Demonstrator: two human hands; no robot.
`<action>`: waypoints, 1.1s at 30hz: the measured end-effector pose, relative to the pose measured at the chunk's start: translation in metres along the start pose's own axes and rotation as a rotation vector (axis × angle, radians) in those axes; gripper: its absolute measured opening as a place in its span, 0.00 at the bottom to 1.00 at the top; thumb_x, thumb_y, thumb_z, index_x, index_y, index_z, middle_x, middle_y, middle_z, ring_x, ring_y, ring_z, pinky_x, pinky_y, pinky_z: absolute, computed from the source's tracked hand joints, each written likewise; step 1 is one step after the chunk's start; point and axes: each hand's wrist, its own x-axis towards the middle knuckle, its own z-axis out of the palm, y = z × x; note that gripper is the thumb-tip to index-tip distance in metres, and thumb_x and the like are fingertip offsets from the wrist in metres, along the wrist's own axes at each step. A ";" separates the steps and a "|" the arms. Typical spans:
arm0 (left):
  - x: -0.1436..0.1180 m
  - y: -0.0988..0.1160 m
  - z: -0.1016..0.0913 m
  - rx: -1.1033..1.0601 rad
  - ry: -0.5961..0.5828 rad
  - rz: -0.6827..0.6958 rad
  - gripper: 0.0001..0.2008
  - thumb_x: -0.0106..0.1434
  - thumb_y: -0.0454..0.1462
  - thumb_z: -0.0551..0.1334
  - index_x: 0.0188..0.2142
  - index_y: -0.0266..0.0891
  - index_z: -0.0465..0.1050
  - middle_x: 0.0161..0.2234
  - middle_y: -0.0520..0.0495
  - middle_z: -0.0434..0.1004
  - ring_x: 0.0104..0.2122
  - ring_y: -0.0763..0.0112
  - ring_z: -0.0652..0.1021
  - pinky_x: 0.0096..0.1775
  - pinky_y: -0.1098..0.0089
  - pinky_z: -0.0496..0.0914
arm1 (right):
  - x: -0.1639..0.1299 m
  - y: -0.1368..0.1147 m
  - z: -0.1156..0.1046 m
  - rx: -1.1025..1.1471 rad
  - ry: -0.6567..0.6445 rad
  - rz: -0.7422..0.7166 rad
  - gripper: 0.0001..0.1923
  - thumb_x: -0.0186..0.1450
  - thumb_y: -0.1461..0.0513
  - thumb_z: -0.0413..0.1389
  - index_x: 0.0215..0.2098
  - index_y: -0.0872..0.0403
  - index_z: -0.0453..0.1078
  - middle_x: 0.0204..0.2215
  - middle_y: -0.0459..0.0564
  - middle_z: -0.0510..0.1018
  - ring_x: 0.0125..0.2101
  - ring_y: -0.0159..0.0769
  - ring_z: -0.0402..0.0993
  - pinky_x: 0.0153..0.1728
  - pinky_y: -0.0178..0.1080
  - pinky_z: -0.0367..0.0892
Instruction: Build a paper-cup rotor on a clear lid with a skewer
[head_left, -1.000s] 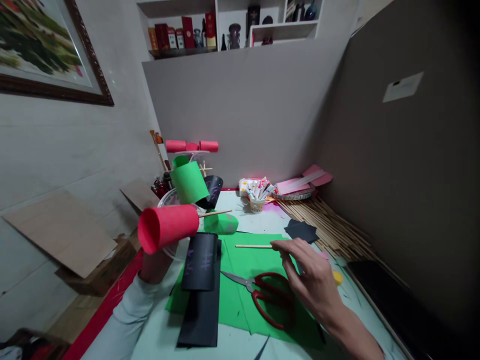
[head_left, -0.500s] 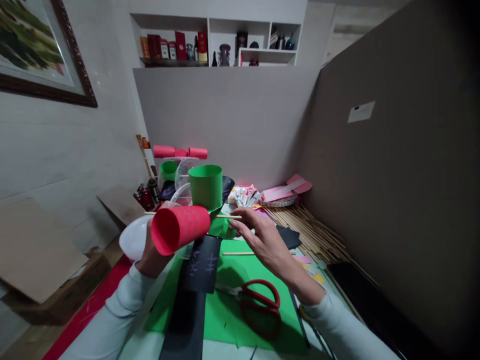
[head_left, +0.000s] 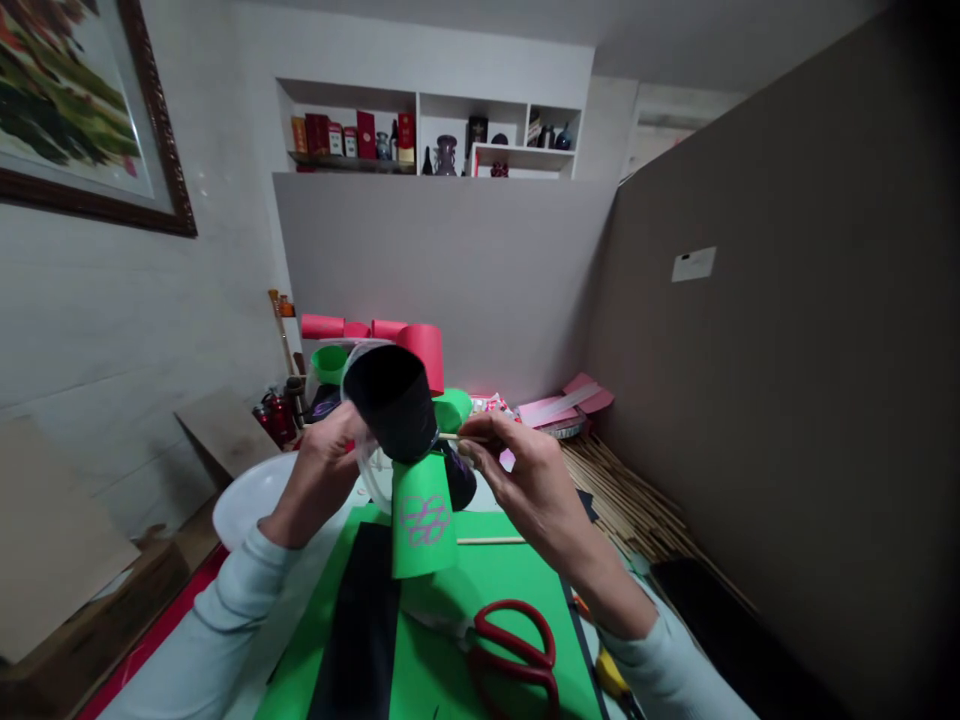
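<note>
A wheel of rolled paper cups is held up in front of me: a black cup [head_left: 390,400] nearest, a red cup [head_left: 422,355] on top, a green cup [head_left: 424,520] with a pink flower drawing hanging below. Clear plastic dishes [head_left: 373,480] form its side. A thin wooden stick [head_left: 448,436] comes out on the right, pinched between thumb and fingers of my right hand [head_left: 521,475]. My left hand [head_left: 319,470] is closed at the wheel's left side, around the stick's other end; its fingertips are partly hidden by the plastic.
Red-handled scissors [head_left: 517,640] lie on green paper [head_left: 442,660] beside a black strip [head_left: 356,610]. Another stick [head_left: 491,541] rests there. A white bowl [head_left: 247,500] stands left, a bundle of wooden sticks [head_left: 637,490] right. A second paper-cup wheel [head_left: 328,363] stands behind.
The wheel has turned: the red cup went from the near side to the top, and the black cup now faces me, with a flowered green cup below. The view has tilted up slightly.
</note>
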 end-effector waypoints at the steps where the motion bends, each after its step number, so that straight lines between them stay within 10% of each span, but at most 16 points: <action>1: 0.001 0.003 0.001 -0.010 -0.013 0.004 0.13 0.59 0.43 0.62 0.21 0.43 0.68 0.23 0.50 0.71 0.27 0.66 0.72 0.32 0.68 0.69 | 0.000 0.000 -0.001 -0.020 0.008 -0.011 0.04 0.70 0.66 0.57 0.37 0.53 0.73 0.29 0.45 0.79 0.28 0.32 0.72 0.32 0.34 0.66; 10: 0.002 0.010 0.001 -0.130 -0.163 -0.105 0.10 0.58 0.44 0.66 0.26 0.42 0.81 0.29 0.45 0.84 0.34 0.58 0.81 0.41 0.62 0.76 | 0.002 0.002 -0.015 -0.081 0.114 0.015 0.07 0.70 0.64 0.61 0.33 0.53 0.74 0.29 0.46 0.79 0.30 0.34 0.72 0.35 0.37 0.64; 18: 0.011 -0.002 -0.031 -0.062 0.020 -0.232 0.11 0.60 0.43 0.67 0.39 0.41 0.85 0.43 0.46 0.87 0.47 0.57 0.81 0.58 0.56 0.70 | 0.006 0.015 -0.031 0.080 0.171 0.177 0.11 0.70 0.57 0.60 0.31 0.53 0.75 0.27 0.46 0.81 0.27 0.32 0.74 0.28 0.34 0.64; 33: 0.008 0.009 -0.028 -0.084 0.011 -0.320 0.14 0.58 0.44 0.67 0.39 0.40 0.85 0.40 0.50 0.88 0.44 0.59 0.83 0.53 0.60 0.75 | 0.007 0.020 -0.029 0.130 0.217 0.320 0.16 0.67 0.51 0.60 0.28 0.53 0.74 0.23 0.46 0.76 0.25 0.32 0.68 0.28 0.36 0.61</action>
